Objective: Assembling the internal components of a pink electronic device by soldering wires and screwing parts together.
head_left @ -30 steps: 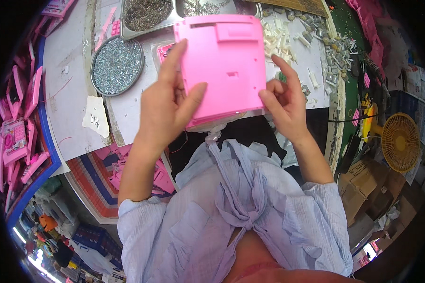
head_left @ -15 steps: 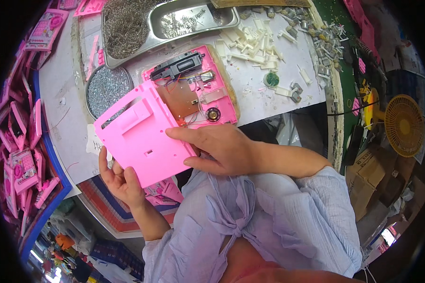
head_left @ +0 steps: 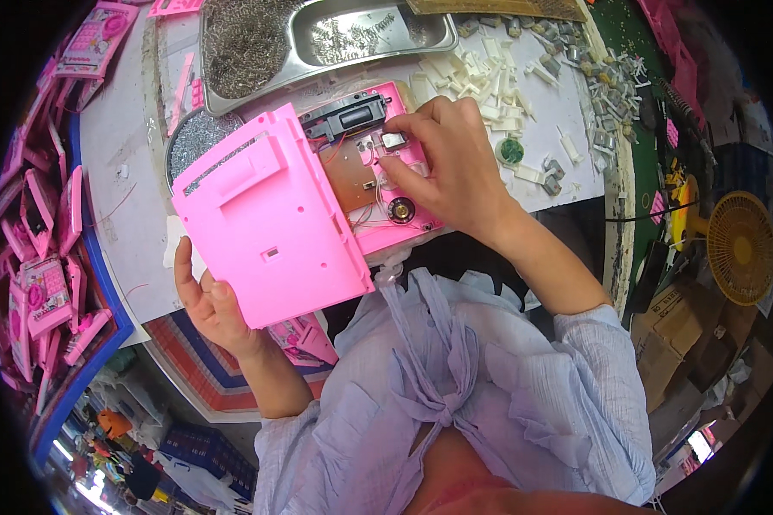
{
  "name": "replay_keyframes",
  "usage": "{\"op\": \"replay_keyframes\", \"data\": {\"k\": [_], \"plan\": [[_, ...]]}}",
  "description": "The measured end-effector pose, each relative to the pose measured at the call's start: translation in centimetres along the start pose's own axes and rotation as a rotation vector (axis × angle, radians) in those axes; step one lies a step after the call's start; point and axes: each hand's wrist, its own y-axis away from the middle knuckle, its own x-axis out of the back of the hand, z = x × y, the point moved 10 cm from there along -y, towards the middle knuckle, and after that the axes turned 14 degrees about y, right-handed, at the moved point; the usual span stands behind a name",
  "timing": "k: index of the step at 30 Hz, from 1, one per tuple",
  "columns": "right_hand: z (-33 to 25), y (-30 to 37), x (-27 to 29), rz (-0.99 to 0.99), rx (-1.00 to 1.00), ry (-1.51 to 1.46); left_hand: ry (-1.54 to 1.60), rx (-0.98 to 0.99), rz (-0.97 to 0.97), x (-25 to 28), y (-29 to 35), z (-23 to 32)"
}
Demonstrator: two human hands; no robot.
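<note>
A flat pink plastic cover [head_left: 275, 232], with a slot and small holes, tilts up in front of me. My left hand [head_left: 223, 311] is closed on its lower left edge, some fingers hidden behind it. Behind the cover lies an open pink housing [head_left: 416, 225] holding a brown circuit board [head_left: 349, 176], thin wires, a black mechanism [head_left: 352, 118] and a round speaker-like part [head_left: 400, 210]. Over the housing's right side is my right hand [head_left: 455, 167], thumb and forefinger apart on either side of a small silvery motor-like part [head_left: 394, 141]; whether they touch it is unclear.
A metal tray [head_left: 318, 64] of small springs and a bowl of screws [head_left: 199, 144] stand at the back. White plastic pieces [head_left: 489, 86] and small metal motors [head_left: 610, 103] lie to the right. Pink toy casings [head_left: 47, 292] pile up left; a yellow fan [head_left: 741, 247] stands right.
My right hand has left the cover's right edge and moved up and right over the housing. The left hand still holds the cover, whose right side now sits a little lower.
</note>
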Motion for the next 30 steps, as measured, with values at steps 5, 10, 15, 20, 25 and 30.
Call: {"op": "replay_keyframes", "data": {"k": [5,10,15,20,25,30], "plan": [[1.9,1.2,1.2,0.111,0.013,-0.322,-0.018,-0.029,0.059,-1.8,-0.3,-0.2],[0.0,3.9,0.7,-0.145,-0.163,-0.793,-0.06,0.076,-0.054,-5.2,-1.2,-2.3],[1.8,6.4,0.1,-0.101,-0.146,-0.683,-0.325,0.095,-0.319,-9.6,-1.8,-4.7],[2.8,6.7,-0.6,-0.086,-0.09,-0.393,-0.654,0.048,-0.444,-11.5,-1.6,-5.0],[2.9,5.5,-2.0,-0.175,-0.055,-0.349,-0.711,0.076,-0.44,-10.6,-1.9,-5.1],[0.8,4.1,-1.0,-0.134,0.137,-0.214,-0.689,0.111,-0.401,-9.3,-0.9,-5.0]]}}
